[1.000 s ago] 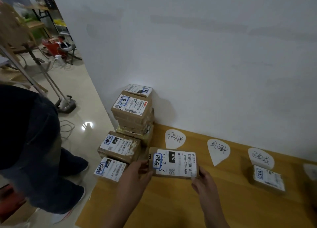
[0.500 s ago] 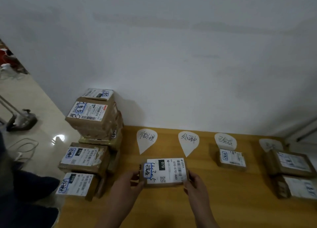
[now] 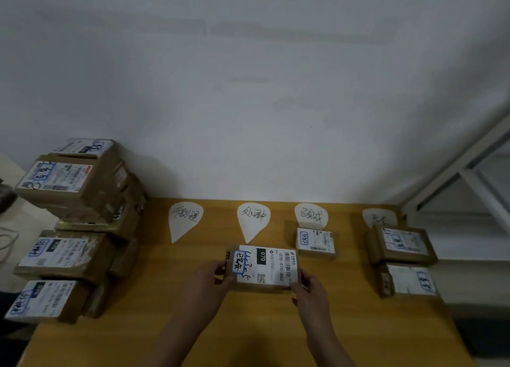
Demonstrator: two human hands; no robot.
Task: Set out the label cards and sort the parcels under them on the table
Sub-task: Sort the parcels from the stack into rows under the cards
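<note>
Four white teardrop label cards (image 3: 185, 220) line the far table (image 3: 276, 325) edge. One brown parcel (image 3: 265, 268) is located near-side of the second card, with three more parcels (image 3: 316, 241) under the right two. A parcel stack (image 3: 69, 253) stands left.

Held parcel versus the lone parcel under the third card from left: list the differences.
The held parcel is gripped at both ends by the left hand and right hand; the lone parcel lies untouched. The held parcel looks bigger and shows a black 070 block; the lone parcel shows none. Both are brown boxes with white labels.

Dim, soft focus, warped edges
</note>
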